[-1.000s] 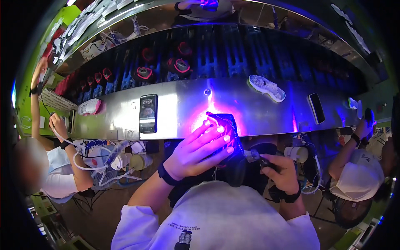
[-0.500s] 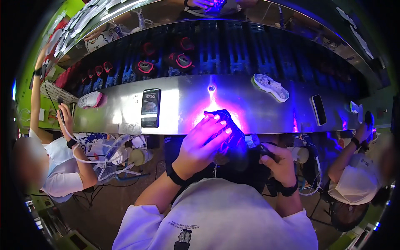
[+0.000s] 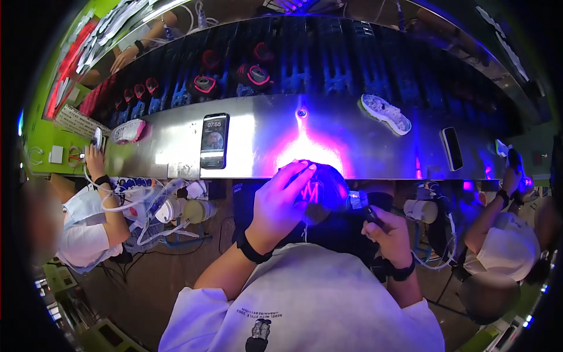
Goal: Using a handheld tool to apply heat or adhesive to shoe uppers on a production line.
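Observation:
My left hand (image 3: 275, 205) grips a dark shoe upper (image 3: 331, 186) just off the near edge of the metal table, its fingers over the side and top. Pink lines glow on the side of the shoe under the violet light. In my right hand (image 3: 394, 236) is a brush (image 3: 359, 200) with a dark handle and pale bristles. The bristle end sits against or very close to the shoe's right side; contact cannot be made out. Part of the shoe is hidden by my left fingers.
On the metal table (image 3: 246, 158) lie a phone (image 3: 214, 141), another phone (image 3: 451, 148), a white sole (image 3: 385, 114) and a pink-edged sole (image 3: 128, 131). Beyond runs a dark conveyor rack (image 3: 328, 58) bearing several dark shoes (image 3: 258, 74). Co-workers sit left and right; pots (image 3: 199, 211) hang below the table edge.
The shoe has turned and come lower, showing more of its pink lines. My right hand and the brush stay beside it. The left co-worker's raised arm has come down.

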`<state>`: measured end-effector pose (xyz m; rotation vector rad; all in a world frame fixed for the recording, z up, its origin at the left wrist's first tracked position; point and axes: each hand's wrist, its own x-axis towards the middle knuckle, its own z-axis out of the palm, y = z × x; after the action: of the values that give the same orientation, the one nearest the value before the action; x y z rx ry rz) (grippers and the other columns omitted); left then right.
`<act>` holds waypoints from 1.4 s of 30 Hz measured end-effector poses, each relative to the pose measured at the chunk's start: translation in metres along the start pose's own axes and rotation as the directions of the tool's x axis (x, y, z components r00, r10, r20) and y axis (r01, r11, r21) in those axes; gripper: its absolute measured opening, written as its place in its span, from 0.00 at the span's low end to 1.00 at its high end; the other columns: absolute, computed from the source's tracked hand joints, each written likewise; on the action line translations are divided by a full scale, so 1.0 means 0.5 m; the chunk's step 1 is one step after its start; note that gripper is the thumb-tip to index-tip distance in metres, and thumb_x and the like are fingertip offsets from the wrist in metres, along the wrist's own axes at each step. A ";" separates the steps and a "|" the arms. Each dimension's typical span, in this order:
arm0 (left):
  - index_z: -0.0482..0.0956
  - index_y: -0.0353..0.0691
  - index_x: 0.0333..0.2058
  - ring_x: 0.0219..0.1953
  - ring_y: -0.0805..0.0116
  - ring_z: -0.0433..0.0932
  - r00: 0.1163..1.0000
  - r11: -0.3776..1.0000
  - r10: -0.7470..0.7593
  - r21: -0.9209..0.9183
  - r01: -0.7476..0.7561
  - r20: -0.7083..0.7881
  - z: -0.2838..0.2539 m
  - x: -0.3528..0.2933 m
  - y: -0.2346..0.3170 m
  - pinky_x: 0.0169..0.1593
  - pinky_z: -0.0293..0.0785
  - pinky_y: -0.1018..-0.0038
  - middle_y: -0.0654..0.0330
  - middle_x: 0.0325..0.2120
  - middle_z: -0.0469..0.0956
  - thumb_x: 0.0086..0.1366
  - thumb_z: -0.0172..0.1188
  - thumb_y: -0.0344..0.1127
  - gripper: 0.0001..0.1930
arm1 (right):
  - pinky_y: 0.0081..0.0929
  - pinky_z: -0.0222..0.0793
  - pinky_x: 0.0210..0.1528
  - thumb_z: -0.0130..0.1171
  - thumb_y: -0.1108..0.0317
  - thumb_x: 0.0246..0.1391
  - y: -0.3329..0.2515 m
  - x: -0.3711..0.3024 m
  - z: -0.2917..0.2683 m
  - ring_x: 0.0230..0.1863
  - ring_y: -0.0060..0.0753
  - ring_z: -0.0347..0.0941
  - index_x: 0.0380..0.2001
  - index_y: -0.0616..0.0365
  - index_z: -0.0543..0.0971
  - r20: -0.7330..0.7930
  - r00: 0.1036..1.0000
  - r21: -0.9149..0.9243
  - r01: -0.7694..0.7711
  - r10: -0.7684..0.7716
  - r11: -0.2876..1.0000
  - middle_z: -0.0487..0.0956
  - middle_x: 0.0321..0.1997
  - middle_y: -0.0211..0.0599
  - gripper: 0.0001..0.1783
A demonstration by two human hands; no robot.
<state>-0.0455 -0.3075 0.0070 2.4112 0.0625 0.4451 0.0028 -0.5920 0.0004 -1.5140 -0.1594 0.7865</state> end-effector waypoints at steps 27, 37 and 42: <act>0.75 0.37 0.61 0.48 0.70 0.81 0.803 0.752 -0.262 -0.408 0.518 0.535 -0.033 0.017 0.002 0.57 0.76 0.69 0.57 0.47 0.84 0.45 0.79 0.27 0.41 | 0.20 0.72 0.43 0.64 0.72 0.60 -0.076 0.103 0.001 0.36 0.20 0.76 0.60 0.66 0.76 -0.013 0.998 -0.153 0.056 -0.059 0.987 0.81 0.37 0.32 0.25; 0.77 0.36 0.56 0.30 0.73 0.83 0.674 0.333 -0.197 -0.598 0.729 0.712 -0.034 0.017 0.005 0.38 0.82 0.73 0.60 0.37 0.84 0.55 0.72 0.22 0.28 | 0.20 0.73 0.43 0.62 0.74 0.61 -0.107 0.113 -0.017 0.37 0.18 0.75 0.59 0.66 0.77 0.102 0.979 -0.293 0.201 -0.179 0.935 0.81 0.39 0.31 0.23; 0.78 0.35 0.55 0.38 0.73 0.82 0.642 0.209 -0.178 -0.609 0.765 0.746 -0.032 0.031 0.015 0.44 0.80 0.74 0.62 0.40 0.83 0.57 0.72 0.23 0.26 | 0.27 0.73 0.52 0.61 0.74 0.59 -0.081 0.109 -0.029 0.43 0.27 0.79 0.57 0.63 0.79 0.101 0.984 -0.282 0.170 -0.147 0.944 0.85 0.42 0.38 0.22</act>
<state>-0.0370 -0.3009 0.0279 1.1353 0.2848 -0.4793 0.0664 -0.5687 0.0160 -1.7225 -0.4674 0.7151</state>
